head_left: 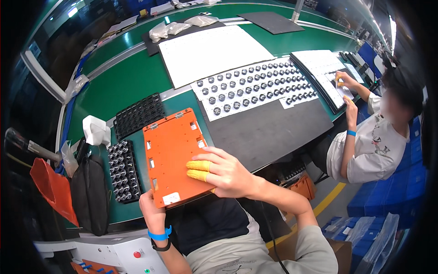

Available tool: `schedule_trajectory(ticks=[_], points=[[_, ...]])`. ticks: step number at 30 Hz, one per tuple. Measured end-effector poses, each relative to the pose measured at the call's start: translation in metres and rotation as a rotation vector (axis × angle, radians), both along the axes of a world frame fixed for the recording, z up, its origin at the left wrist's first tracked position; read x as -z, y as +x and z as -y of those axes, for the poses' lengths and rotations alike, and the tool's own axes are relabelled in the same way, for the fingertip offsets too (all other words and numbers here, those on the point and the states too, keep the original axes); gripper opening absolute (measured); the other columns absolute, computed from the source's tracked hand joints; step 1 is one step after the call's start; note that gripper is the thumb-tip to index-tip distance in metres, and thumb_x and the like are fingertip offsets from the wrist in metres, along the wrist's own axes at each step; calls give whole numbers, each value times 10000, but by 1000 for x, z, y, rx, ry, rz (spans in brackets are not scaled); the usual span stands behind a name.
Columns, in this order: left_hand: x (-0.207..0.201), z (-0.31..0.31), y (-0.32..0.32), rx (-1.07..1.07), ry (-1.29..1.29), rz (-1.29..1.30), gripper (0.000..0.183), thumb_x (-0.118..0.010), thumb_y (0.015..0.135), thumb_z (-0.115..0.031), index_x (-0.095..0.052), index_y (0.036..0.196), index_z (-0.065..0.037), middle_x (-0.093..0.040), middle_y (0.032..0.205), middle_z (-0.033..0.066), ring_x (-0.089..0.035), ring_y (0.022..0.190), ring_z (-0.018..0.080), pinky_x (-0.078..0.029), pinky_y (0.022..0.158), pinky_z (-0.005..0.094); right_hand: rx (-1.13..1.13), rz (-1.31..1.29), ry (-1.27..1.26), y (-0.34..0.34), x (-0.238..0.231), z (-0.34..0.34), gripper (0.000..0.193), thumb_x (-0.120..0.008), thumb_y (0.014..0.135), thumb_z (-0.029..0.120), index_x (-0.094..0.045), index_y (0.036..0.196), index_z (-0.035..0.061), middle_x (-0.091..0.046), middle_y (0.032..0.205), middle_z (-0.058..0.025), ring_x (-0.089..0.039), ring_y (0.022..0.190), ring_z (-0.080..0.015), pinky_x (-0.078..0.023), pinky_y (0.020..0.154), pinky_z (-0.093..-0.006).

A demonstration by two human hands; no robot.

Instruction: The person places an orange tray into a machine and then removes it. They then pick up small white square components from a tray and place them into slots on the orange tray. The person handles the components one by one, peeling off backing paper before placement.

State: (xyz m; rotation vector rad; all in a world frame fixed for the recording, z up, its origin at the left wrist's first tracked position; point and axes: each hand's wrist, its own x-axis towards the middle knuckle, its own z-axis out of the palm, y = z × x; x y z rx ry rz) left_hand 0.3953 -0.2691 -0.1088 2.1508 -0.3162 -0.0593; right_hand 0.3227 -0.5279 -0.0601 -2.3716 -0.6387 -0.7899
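An orange hinged fixture plate (175,155), with metal hinges at its far edge and several cut-outs along its sides, lies in front of me over the bench's near edge. My left hand (150,204) grips its near left corner, the fingers mostly hidden beneath. Across its right side is my right hand (223,173), with yellow finger covers on some fingers; it holds the plate's near right edge. Left of the plate stands a black tray (133,171) filled with small shiny round parts. Beyond that sits a black tray of round pockets (139,114).
White sheets bearing rows of black round parts (246,84) lie on a dark mat (273,132) to the right. A large white board (214,52) is behind. At right a co-worker (374,132) handles a small part. A white block (96,130) and black bag (90,194) are at left.
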Motion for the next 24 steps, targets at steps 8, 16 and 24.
schedule_trajectory(ticks=[8, 16, 24], points=[[-5, -2, 6, -67, 87, -155, 609, -438, 1078, -397, -465, 737, 107, -341, 541, 104, -291, 571, 151, -307, 493, 389, 71, -136, -47, -12, 30, -11, 584, -691, 613, -54, -657, 1193, 7, -580, 1334, -143, -478, 1333, -319, -328, 1175, -512], [-2, -4, 9, -128, 131, -239, 677, -439, 1061, -473, -484, 704, 101, -378, 518, 103, -313, 559, 164, -322, 498, 395, 96, -276, -152, -16, 24, -15, 714, -775, 650, 38, -565, 1332, 23, -501, 1440, -142, -388, 1406, -333, -268, 1202, -521], [-7, -2, 5, -116, 124, -272, 635, -516, 1033, -460, -523, 751, 109, -384, 544, 147, -315, 581, 171, -344, 507, 403, 84, -369, -113, -24, 33, -23, 611, -730, 855, 280, -523, 1373, 30, -448, 1498, -157, -309, 1466, -351, -229, 1210, -543]])
